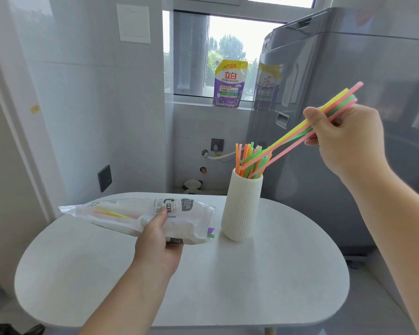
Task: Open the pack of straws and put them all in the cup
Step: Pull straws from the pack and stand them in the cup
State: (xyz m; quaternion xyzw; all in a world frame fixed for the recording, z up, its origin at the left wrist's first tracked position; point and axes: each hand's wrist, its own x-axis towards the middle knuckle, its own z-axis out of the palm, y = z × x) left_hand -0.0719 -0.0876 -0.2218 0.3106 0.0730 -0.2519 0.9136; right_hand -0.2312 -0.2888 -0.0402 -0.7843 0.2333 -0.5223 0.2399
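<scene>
R hand [344, 141] is pinching a small bunch of straws [293, 134] btw thumb and curled fingers: yellow, green, plus a couple of pink ones. The bunch is slanting down to the left, w/ the top ends poking out past the knuckles and the low tips going in among the standing straws [248, 158] at the mouth of the cup [242, 209]. Can't tell how deep they're reaching tbh. The standing ones are mostly orange, green and pink, leaning a bit and sticking up well above the rim.

The cup is white, ribbed and tall, sitting upright on the white rounded table [252, 286], toward the far right side.

L hand [157, 247] is gripping the pack [136, 213], thumb on top and fingers wrapping under, holding it roughly level just above the table and just left of the cup, not touching it. The pack is clear crinkly plastic w/ printing, and a few loose straws [111, 212] (yellow, pinkish) are lying inside toward its left end.

Behind all that, a purple and yellow detergent pouch [229, 83] is standing on the windowsill. A grey washing machine [348, 93] is filling the right side, and there's a wall socket [217, 144] below the sill w/ a dark switch plate [104, 178] on the left wall.
</scene>
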